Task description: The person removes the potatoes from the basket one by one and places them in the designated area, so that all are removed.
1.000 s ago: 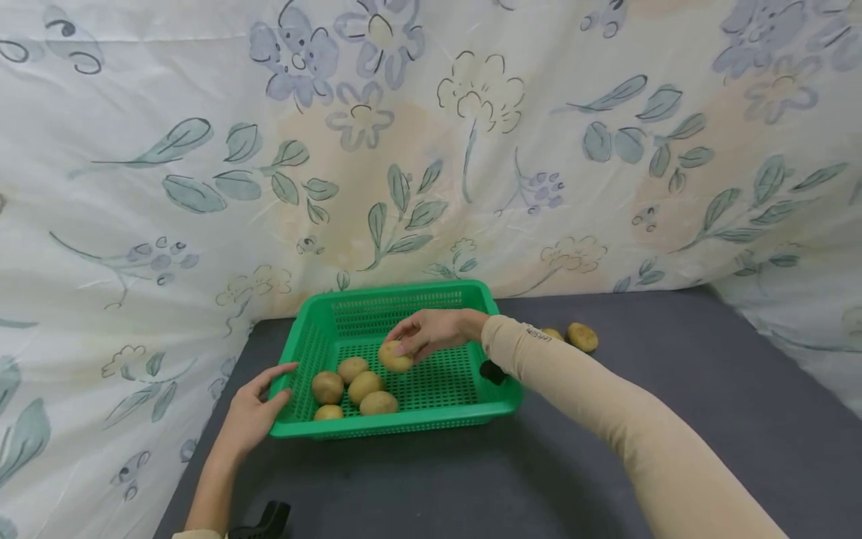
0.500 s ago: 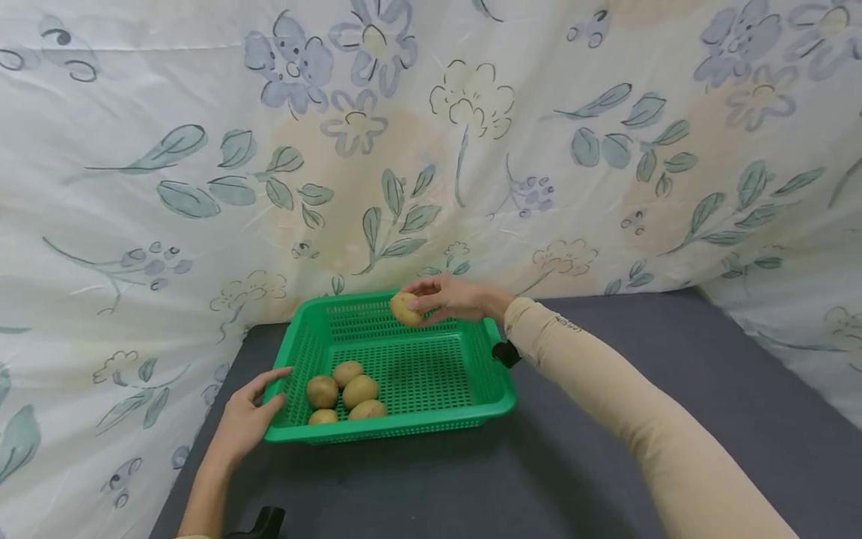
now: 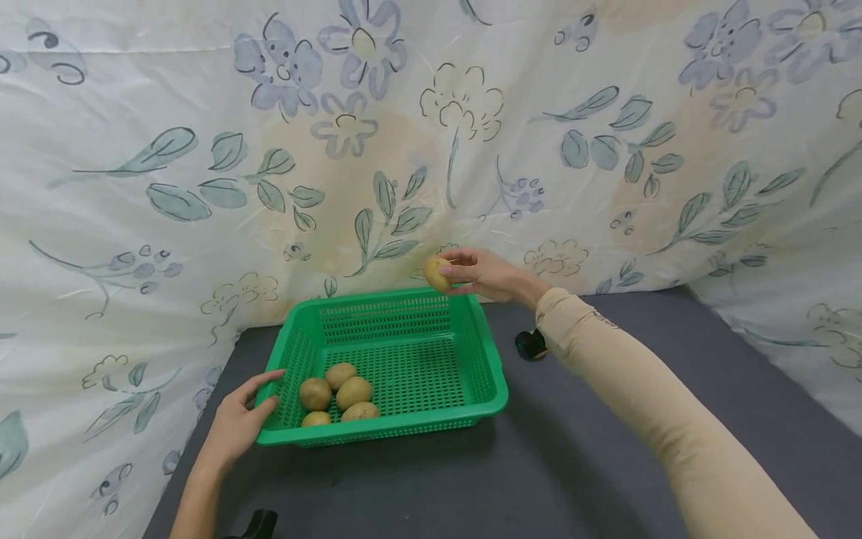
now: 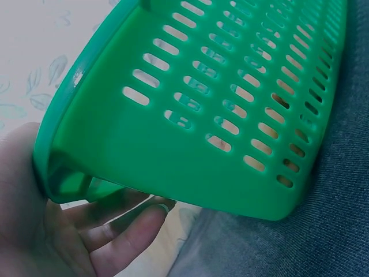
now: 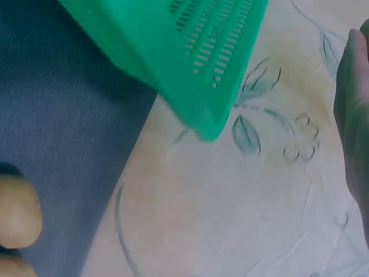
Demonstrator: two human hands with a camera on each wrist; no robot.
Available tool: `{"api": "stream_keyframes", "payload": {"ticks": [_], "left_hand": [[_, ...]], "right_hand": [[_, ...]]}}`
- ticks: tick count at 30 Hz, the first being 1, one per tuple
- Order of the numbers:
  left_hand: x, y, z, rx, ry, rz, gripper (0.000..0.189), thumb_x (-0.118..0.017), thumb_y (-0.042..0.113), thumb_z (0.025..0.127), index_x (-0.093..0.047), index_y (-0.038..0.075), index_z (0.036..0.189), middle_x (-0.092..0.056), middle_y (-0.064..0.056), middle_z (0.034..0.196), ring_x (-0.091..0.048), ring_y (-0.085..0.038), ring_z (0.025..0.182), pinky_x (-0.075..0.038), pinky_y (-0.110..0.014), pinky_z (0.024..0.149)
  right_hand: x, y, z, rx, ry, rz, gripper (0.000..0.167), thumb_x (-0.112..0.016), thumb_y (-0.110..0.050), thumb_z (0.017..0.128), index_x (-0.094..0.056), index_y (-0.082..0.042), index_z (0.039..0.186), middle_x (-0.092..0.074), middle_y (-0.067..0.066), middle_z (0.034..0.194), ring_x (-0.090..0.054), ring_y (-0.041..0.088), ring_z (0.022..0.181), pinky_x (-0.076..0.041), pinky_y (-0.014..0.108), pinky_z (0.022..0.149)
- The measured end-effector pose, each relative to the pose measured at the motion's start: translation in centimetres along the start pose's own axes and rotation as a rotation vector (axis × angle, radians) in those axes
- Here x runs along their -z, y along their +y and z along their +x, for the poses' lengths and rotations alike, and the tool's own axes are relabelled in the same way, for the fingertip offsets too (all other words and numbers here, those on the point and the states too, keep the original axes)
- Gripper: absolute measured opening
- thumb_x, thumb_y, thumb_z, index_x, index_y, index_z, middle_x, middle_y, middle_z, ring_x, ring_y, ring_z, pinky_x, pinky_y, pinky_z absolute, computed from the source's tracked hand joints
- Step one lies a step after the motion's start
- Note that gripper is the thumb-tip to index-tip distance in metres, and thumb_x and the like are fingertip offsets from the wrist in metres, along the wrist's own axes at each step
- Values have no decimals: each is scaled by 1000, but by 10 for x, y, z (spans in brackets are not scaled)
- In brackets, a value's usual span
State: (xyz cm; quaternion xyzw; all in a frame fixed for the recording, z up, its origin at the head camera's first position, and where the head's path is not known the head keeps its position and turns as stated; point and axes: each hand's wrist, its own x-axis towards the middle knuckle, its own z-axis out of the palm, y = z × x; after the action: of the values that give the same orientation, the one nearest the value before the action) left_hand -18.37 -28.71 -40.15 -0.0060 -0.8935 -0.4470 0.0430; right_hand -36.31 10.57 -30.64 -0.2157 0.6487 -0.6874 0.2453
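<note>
The raised right hand (image 3: pixel 483 274) pinches a potato (image 3: pixel 437 275), the basket (image 3: pixel 424 352) near its fingertips. The left hand (image 3: pixel 232 424) curls its fingers round the basket's rim.

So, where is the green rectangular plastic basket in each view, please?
Head: green plastic basket, lower half, slightly left of centre.
Left wrist: it fills most of the picture, with the left hand at lower left.
Right wrist: only part of it, at the top, left of centre.
Shared landmark: white cloth with printed flowers.
</note>
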Motion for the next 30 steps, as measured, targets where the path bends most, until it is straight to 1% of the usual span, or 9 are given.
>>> {"api": "stream_keyframes", "payload": {"ticks": [2, 6, 9, 13, 16, 19, 24, 28, 30], "left_hand": [[0, 0, 0, 6, -2, -2, 43, -50, 12, 99, -45, 5, 141, -34, -30, 144, -47, -48, 118, -45, -35, 71], [0, 1, -1, 7, 5, 20, 44, -50, 13, 99, -45, 5, 141, -34, -30, 143, -47, -49, 118, -46, -37, 72], [0, 1, -1, 2, 14, 41, 44, -51, 13, 98, -45, 5, 141, -36, -31, 142, -48, -49, 117, -46, -38, 72], [-1, 2, 0, 6, 13, 42, 44, -51, 13, 98, -45, 5, 141, -37, -31, 141, -48, -48, 117, -46, -37, 72], [-1, 2, 1, 16, 7, 33, 44, -51, 14, 98, -45, 5, 141, -37, -31, 141, -49, -47, 116, -46, -36, 72], [-1, 2, 1, 20, 3, 29, 44, -51, 13, 99, -44, 5, 142, -37, -31, 142, -50, -46, 116, -46, -35, 71], [0, 2, 0, 15, 0, 31, 45, -50, 13, 99, -44, 5, 142, -36, -30, 142, -50, -47, 115, -46, -34, 69], [0, 3, 0, 8, 0, 35, 44, -50, 14, 99, -44, 4, 142, -36, -31, 142, -50, -46, 115, -45, -34, 68], [0, 3, 0, 6, -1, 37, 44, -50, 14, 99, -44, 4, 142, -35, -31, 143, -49, -47, 116, -45, -34, 68]], "right_hand": [[6, 0, -4, 10, 36, 14, 47, -50, 0, 98, -35, 4, 142, -43, 19, 130, -54, 27, 110, -33, 52, 100], [20, -1, -13, 23, 92, 19, 47, -51, -3, 98, -34, 5, 142, -45, 18, 127, -58, 25, 105, -36, 49, 99], [31, -1, -21, 24, 126, 16, 48, -51, -5, 99, -33, 5, 142, -46, 16, 125, -60, 22, 102, -39, 44, 98], [47, 1, -33, 22, 160, 23, 51, -51, -6, 99, -30, 5, 144, -45, 14, 124, -60, 20, 100, -42, 39, 95], [59, 3, -41, 16, 191, 36, 52, -51, -8, 99, -28, 6, 144, -45, 13, 123, -60, 19, 99, -41, 40, 97], [71, 6, -50, 9, 216, 48, 55, -51, -8, 99, -25, 4, 146, -43, 13, 124, -59, 19, 100, -36, 43, 100], [91, 11, -65, -10, 267, 46, 60, -49, -11, 100, -18, 3, 150, -39, 12, 127, -57, 18, 102, -31, 45, 104], [108, 17, -80, -37, 321, 37, 64, -50, -15, 100, -14, 1, 151, -37, 12, 130, -56, 17, 104, -31, 43, 104], [118, 22, -88, -57, 345, 16, 66, -50, -17, 100, -13, 1, 151, -34, 14, 135, -54, 16, 107, -31, 42, 104]]}}
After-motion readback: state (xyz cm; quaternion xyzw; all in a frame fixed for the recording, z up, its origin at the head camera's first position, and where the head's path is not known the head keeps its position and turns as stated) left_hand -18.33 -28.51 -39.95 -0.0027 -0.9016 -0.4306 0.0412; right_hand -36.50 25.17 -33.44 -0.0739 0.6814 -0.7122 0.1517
